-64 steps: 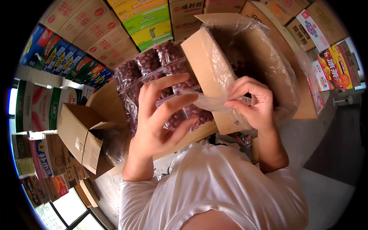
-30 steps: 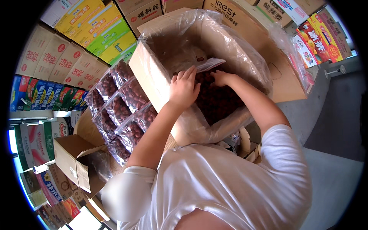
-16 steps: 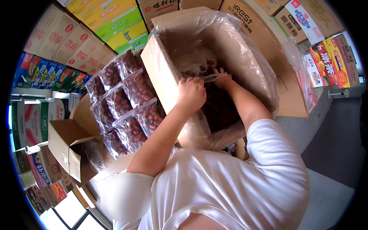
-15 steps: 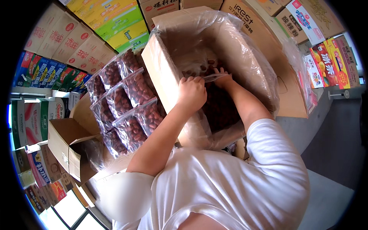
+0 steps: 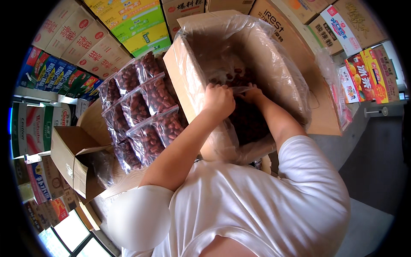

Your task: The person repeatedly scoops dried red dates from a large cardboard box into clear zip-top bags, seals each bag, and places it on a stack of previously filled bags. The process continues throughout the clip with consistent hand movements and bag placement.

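Observation:
A large open carton (image 5: pixel 183 73) lined with clear plastic (image 5: pixel 286 70) stands in front of me, with loose dark red dates (image 5: pixel 239 78) inside. Over its opening, my left hand (image 5: pixel 219 101) is closed on one end of the rim of a clear plastic bag (image 5: pixel 239 89). My right hand (image 5: pixel 253 94) grips the other end of that rim, lower inside the carton. Most of the bag is hidden behind my hands, so I cannot tell how full it is. Filled zip bags of red dates (image 5: pixel 136 107) lie in rows left of the carton.
A smaller open carton (image 5: pixel 70 160) with clear plastic in it sits at the left. Stacked cartons (image 5: pixel 92 47) and yellow and green boxes (image 5: pixel 137 25) line the far side. A big brown carton (image 5: pixel 322 100) stands to the right, with colourful boxes (image 5: pixel 364 77) beyond.
Both hands keep their hold on the bag's rim. The right hand's fingers have drawn in from a more spread pose. The whole view has shifted slightly.

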The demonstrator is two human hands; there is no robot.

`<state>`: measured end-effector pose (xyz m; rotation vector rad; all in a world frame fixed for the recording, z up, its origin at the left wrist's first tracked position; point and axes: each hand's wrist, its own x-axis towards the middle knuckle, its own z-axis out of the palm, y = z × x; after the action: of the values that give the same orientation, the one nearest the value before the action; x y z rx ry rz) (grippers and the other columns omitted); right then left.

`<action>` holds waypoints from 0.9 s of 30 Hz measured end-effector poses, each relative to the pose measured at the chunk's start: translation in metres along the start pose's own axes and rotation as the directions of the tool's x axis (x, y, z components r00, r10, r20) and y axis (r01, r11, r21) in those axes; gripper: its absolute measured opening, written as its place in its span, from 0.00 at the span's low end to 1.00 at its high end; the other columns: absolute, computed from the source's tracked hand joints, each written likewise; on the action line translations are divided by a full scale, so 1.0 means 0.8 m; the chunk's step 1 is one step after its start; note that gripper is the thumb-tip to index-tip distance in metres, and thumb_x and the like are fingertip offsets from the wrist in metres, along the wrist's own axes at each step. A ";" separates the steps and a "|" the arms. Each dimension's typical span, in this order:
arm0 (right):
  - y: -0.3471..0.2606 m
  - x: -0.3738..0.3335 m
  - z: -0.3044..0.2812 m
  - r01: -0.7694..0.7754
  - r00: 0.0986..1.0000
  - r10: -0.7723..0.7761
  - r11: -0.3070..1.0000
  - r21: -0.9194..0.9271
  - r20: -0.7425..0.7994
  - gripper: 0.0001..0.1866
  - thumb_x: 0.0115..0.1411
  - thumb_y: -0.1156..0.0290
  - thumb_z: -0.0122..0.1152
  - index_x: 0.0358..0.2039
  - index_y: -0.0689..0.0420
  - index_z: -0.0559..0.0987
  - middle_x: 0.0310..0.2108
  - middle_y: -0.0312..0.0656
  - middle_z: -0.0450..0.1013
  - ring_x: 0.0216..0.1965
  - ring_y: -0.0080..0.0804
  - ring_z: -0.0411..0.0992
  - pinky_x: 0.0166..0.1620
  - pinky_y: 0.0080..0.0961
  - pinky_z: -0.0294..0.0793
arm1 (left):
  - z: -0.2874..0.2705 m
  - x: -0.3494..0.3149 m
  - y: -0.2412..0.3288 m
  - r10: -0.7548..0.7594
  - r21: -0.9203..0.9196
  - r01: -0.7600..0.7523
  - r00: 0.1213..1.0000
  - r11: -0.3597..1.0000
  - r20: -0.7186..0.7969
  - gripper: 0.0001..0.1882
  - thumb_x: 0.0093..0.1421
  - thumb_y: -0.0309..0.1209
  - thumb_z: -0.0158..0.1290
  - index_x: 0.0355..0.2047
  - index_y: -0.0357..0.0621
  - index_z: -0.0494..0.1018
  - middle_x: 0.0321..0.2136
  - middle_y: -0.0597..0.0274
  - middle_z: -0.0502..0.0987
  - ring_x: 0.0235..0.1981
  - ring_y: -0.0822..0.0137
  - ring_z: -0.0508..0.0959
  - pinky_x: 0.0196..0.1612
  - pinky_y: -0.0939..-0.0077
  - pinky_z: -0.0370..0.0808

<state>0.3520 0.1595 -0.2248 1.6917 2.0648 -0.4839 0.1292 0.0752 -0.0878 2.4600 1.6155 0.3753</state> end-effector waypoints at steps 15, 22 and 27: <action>0.014 0.025 0.017 0.054 0.933 -0.063 0.998 0.034 0.355 0.66 0.40 0.20 0.55 0.70 0.55 0.53 0.66 0.54 0.57 0.68 0.52 0.54 0.68 0.42 0.53 | -0.003 -0.006 -0.009 0.040 -0.181 -0.065 0.990 0.981 -0.135 0.13 0.57 0.38 0.50 0.29 0.42 0.78 0.31 0.55 0.79 0.35 0.54 0.80 0.44 0.60 0.72; 0.038 0.055 0.075 0.175 0.875 -0.369 0.845 0.506 0.313 0.61 0.46 0.27 0.60 0.70 0.55 0.52 0.72 0.48 0.45 0.72 0.43 0.41 0.71 0.37 0.43 | -0.050 0.007 0.013 -0.020 -0.246 -0.005 0.995 0.969 -0.097 0.13 0.58 0.38 0.52 0.26 0.41 0.78 0.29 0.49 0.80 0.33 0.48 0.80 0.39 0.56 0.77; 0.008 0.013 0.031 0.216 0.883 -0.312 0.933 0.289 0.350 0.61 0.46 0.31 0.64 0.71 0.51 0.50 0.73 0.44 0.41 0.73 0.41 0.39 0.71 0.36 0.40 | -0.027 0.012 0.015 -0.083 -0.269 0.051 0.991 0.962 -0.107 0.15 0.61 0.40 0.51 0.25 0.42 0.78 0.26 0.51 0.80 0.30 0.48 0.80 0.37 0.55 0.78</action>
<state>0.3591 0.1568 -0.2512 1.2919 1.9985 -1.1100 0.1368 0.0790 -0.0624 2.2144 1.5702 0.6905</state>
